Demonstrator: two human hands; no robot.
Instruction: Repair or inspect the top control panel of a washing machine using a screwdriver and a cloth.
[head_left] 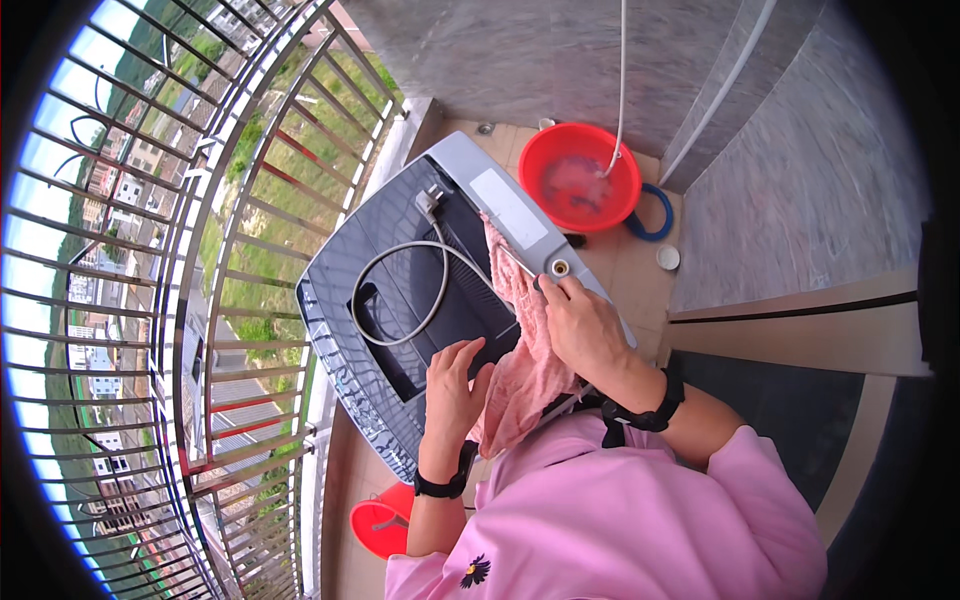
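A grey and dark washing machine (330,265), top side up, stands in front of me. Across its right part lies a pink cloth (515,390), hanging down toward my body. My right hand (583,325) is closed on a thin metal tool (524,266) with a dark grip, which looks like a screwdriver. Its shaft points away over the cloth, beside the round inlet fitting (560,268). My left hand (455,390) is held above the near edge with fingers apart and nothing in it, next to the cloth. A grey cord (375,275) with a plug (430,198) lies looped on the machine.
Beyond the machine, a red basin (628,205) holds water, with a white hose (621,90) reaching into it. A blue ring-shaped thing (654,215) lies beside it. Metal railing (240,240) runs along the left. A red bucket (375,525) stands near my left arm; tiled wall (800,170) rises right.
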